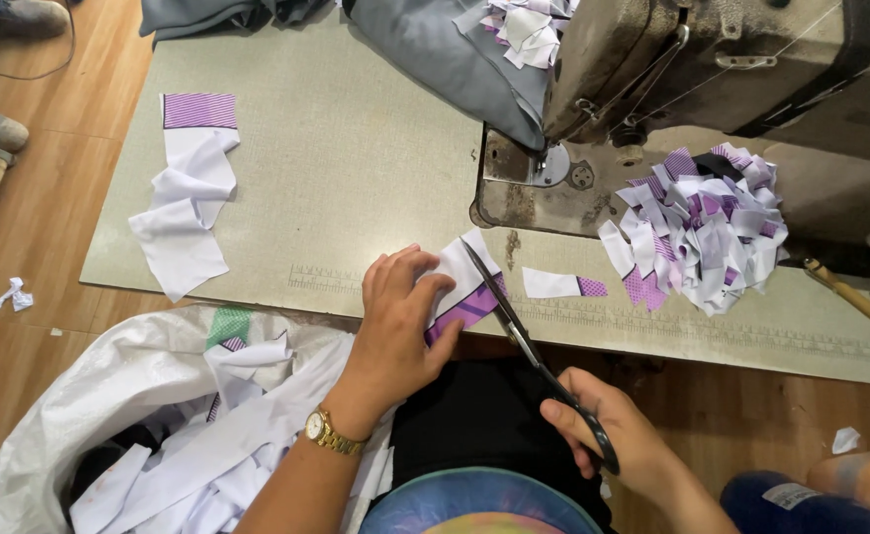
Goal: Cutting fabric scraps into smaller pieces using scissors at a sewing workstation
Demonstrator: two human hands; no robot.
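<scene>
My left hand [395,321], with a gold watch on its wrist, pinches a white fabric strip with a purple band [461,289] at the table's front edge. My right hand [603,425] grips black-handled scissors [524,341]. Their blades point up and left and lie across the strip, just right of my left thumb. A small cut piece of white and purple fabric [561,286] rests on the table to the right of the blades.
A sewing machine [712,69] stands at the back right, with grey cloth [445,49] under its head. A heap of cut purple-white pieces [702,222] lies beside it. White strips [189,198] lie at the left. A white sack of scraps [158,425] sits by my lap.
</scene>
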